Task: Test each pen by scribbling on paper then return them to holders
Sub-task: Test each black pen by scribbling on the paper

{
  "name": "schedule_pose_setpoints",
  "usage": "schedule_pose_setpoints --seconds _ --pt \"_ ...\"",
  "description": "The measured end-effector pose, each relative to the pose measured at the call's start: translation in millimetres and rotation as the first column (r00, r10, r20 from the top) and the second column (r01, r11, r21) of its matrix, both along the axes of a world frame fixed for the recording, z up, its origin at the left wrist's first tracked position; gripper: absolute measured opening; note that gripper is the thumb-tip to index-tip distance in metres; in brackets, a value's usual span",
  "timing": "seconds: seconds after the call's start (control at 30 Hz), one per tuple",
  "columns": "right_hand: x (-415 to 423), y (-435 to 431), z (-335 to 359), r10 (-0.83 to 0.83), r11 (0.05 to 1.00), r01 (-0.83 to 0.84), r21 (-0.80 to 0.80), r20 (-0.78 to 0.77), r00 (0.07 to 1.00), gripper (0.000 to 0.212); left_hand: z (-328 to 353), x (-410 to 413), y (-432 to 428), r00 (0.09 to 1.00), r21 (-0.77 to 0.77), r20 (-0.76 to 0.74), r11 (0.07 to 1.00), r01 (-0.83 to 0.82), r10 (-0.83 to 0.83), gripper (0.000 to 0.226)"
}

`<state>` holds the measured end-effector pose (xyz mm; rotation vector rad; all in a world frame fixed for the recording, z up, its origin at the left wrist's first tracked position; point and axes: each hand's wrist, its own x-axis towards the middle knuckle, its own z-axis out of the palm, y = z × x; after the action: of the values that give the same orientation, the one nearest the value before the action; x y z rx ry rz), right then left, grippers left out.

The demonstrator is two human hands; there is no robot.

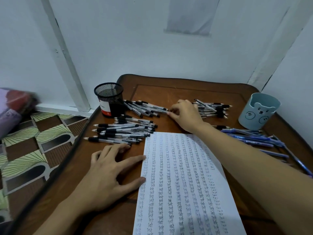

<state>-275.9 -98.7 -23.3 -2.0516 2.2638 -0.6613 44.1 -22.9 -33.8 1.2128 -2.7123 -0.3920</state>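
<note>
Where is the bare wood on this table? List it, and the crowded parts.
Bare: the back strip of the table between the mesh cup and the blue cup; the front-left corner beside the left hand. Crowded: black pens behind and left of the paper, blue pens right.

Head view | worn camera, above the near edge of the table (169, 94) | faces forward and down | close, wide-angle
</note>
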Motion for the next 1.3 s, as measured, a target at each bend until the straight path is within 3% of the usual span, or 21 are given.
schedule_pose_setpoints --seconds 0.17,0.33,0.43,0.53,0.7,0.8,0.93,1.03,1.23,1.3 --pt "-2 14 12 -0.035 0.986 0.087 -0.140 0.340 0.940 0.014 -4 1 -3 1.000 -0.005 -0.015 1.000 0.013 -0.013 0.062" --pt "-1 42 26 -0.048 0.914 0.320 -0.250 0.716 0.696 0.006 -6 2 -2 1.000 -0.017 -0.005 1.000 0.019 -0.020 0.062" --pt "3 66 35 0.059 0.876 0.416 -0.245 0.909 0.412 0.007 -5 1 -2 1.000 -0.017 0.010 1.000 0.026 -0.025 0.063" --pt "4 94 41 0.171 0.882 0.431 -0.192 0.981 0.086 0.008 -4 0 -1 0.998 -0.022 0.049 0.999 0.041 -0.040 0.063" --pt "1 136 34 0.209 0.940 0.338 -0.053 0.870 -0.446 0.015 -3 0 0 0.994 -0.030 0.089 0.997 0.066 -0.063 0.063" --pt "-4 157 23 0.151 0.957 0.287 0.045 0.767 -0.624 0.026 -5 0 1 0.995 -0.040 0.074 0.997 0.065 -0.062 0.064" --pt "-12 181 14 0.046 0.966 0.215 0.143 0.724 -0.688 0.038 -5 0 1 0.996 -0.041 0.066 0.997 0.064 -0.062 0.065" --pt "-12 190 15 0.048 0.964 0.227 0.139 0.746 -0.664 0.023 -5 0 0 0.996 -0.044 0.071 0.997 0.063 -0.060 0.065" --pt "-4 194 28 0.061 0.955 0.263 0.134 0.784 -0.618 0.046 -6 -1 0 0.996 -0.031 0.076 0.998 0.052 -0.049 0.067" --pt "-5 194 29 0.037 0.963 0.236 0.128 0.806 -0.591 0.041 -6 -1 0 0.996 -0.029 0.071 0.998 0.050 -0.048 0.068"
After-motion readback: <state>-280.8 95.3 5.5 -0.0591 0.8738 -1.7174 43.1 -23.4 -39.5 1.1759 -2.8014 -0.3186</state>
